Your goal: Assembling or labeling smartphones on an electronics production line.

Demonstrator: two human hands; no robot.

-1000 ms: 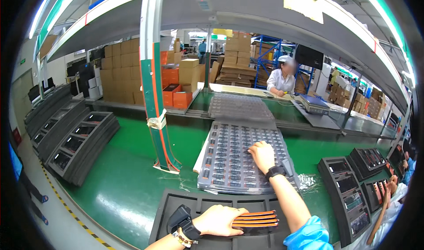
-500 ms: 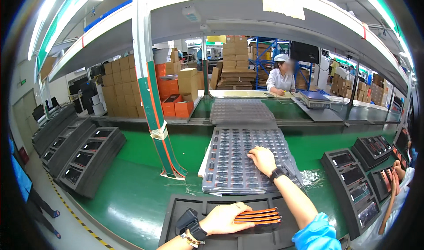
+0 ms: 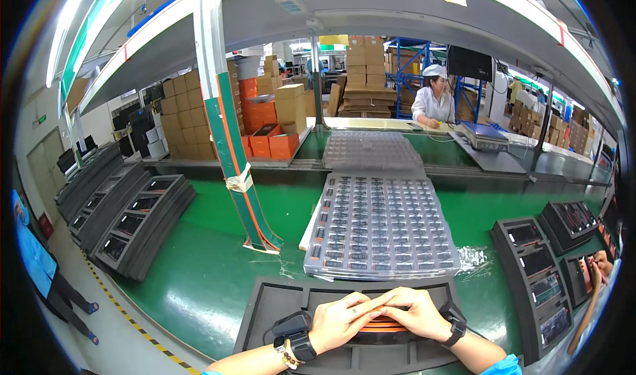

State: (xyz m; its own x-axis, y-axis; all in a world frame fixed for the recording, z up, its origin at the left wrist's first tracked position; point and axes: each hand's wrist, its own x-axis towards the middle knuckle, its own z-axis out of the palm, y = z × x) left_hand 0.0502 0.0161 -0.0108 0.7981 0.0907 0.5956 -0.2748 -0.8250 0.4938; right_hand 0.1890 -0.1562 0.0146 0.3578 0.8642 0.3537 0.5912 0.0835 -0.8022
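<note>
Over the black foam tray point(image 3: 278, 302) at the front of the bench, my left hand point(image 3: 338, 321) is closed around a small stack of thin dark pieces with orange edges point(image 3: 383, 327). My right hand point(image 3: 416, 314) is closed too, its fingertips meeting the left ones on top of that stack. What the right fingers pinch, if anything, is hidden. Just beyond the foam tray lies a clear plastic tray point(image 3: 384, 226) with rows of small dark parts, some showing orange.
Stacked foam trays with dark devices stand at left point(image 3: 142, 219) and right point(image 3: 533, 275). A green-and-orange post point(image 3: 235, 169) rises left of the plastic tray. Another clear tray point(image 3: 371, 150) lies farther back. Across the bench a person sits near a scale point(image 3: 482, 136).
My right hand has come back from the clear tray of small parts to the stack in my left hand. The left hand's fingers now reach over the stack's top. My view has shifted slightly.
</note>
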